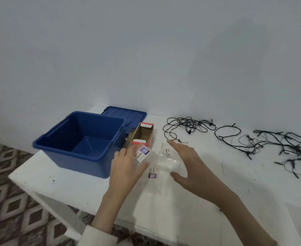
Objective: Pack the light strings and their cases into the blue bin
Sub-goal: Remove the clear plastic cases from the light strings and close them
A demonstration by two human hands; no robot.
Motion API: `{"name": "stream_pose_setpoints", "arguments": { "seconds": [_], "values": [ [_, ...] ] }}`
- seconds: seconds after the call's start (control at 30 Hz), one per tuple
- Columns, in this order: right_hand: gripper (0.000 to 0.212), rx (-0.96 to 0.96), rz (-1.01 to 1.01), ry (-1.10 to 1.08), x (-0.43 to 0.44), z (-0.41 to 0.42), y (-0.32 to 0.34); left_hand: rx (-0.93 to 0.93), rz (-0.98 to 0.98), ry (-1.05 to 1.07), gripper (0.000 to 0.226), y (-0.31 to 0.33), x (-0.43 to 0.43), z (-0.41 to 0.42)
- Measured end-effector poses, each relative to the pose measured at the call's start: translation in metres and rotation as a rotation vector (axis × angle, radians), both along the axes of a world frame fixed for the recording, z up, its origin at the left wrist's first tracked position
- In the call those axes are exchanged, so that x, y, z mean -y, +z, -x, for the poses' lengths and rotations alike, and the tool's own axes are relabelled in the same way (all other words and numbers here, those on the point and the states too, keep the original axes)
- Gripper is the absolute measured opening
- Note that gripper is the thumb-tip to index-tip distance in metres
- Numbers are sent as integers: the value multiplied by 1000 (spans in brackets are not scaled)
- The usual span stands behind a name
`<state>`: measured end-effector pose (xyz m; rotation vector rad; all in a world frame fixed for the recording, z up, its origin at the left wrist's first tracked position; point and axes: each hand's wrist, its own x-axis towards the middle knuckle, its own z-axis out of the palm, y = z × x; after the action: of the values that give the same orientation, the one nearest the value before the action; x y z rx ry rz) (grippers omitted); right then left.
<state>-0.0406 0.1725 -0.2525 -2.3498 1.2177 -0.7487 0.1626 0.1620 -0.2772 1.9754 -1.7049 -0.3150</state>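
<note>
An open blue bin (61,139) stands on the left part of the white table, nothing visible inside. My left hand (126,167) grips a clear plastic case (142,153) with a purple label, just right of the bin. My right hand (187,162) hovers open, fingers spread, over more clear cases (165,164) lying on the table; one shows a purple label (153,173). Dark light strings lie loose along the back: one tangle (187,126) in the middle, another (288,144) at the far right.
The bin's blue lid (126,113) lies behind it against the wall. An open red and white cardboard box (143,134) sits between the bin and the strings. The white table (75,187) ends at the left and front, over a patterned floor (7,183).
</note>
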Motion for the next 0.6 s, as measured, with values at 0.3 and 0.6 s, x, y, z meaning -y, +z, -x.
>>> {"name": "stream_pose_setpoints", "arguments": {
  "seconds": [0.3, 0.6],
  "values": [
    [61, -58, -112, -29, -4, -11, -21, 166, -160, 121, 51, -56, 0, -15],
    [52, -75, -136, -131, -4, 27, -28, 259, -176, 108, 48, -46, 7, -2]
  ]
}}
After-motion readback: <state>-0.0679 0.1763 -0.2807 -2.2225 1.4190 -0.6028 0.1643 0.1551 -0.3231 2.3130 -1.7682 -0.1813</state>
